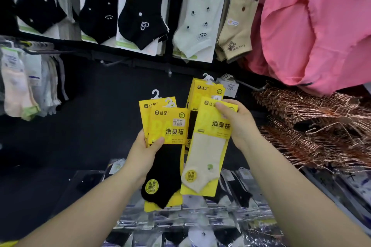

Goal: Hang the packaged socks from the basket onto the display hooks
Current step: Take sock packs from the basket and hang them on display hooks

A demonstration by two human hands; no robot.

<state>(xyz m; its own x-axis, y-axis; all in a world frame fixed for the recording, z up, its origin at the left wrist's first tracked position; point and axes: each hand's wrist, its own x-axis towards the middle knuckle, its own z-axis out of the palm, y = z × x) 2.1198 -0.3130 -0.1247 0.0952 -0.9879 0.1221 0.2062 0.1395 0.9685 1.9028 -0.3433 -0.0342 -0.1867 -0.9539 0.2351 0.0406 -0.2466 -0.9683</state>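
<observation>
The pack in play was a cream ankle sock on a bright yellow card sleeve [208,146], and I held it right in front of the stack of matching yellow-carded packs already hanging on the black wall panel [197,94], overlapping its lower half. My right hand [239,124] pinched the top corner of that card, thumb across the front and fingers behind; its hanger loop was hidden, so I could not tell which way it faced. Just left of the hanging stack, my left hand [144,152] gripped a small bundle of black socks on the same yellow cards [166,146], thumb pressed over the front card's lower edge, their white plastic hanger loops [155,94] sticking up. I judged this the sorting-and-hanging step, with several packs left. Next, the cream pack needed lifting until its loop cleared the stack's hook tip, then sliding on. Right of the stack lay a heap of copper wire hangers [311,126]; above that hung a pink garment [321,36]. The basket was not in view.
</observation>
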